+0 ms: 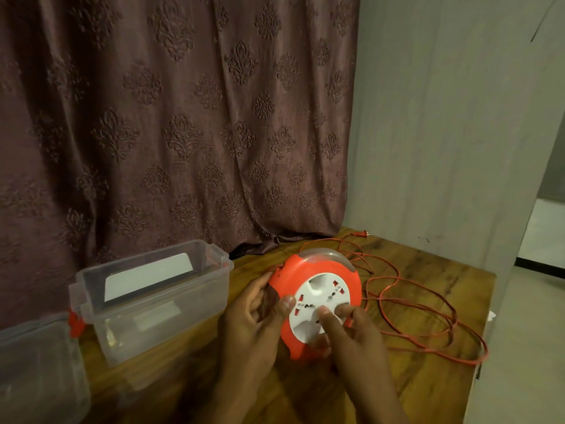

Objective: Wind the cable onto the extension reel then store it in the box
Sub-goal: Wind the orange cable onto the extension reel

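An orange extension reel [301, 272] with a white socket face is held tilted above the wooden table [428, 377]. My left hand [252, 319] grips the reel's left rim, thumb on the white face. My right hand [351, 335] pinches the white centre disc with thumb and fingers. The orange cable [434, 313] lies in loose loops on the table to the right of the reel, its plug [362, 234] at the far edge near the curtain. A clear plastic box [153, 304] stands open to the left of the reel.
A clear lid with an orange clip [39, 356] lies at the left beside the box. A patterned curtain [171, 123] hangs behind the table. A white wall [443, 148] borders the table's right side, where the table edge drops off.
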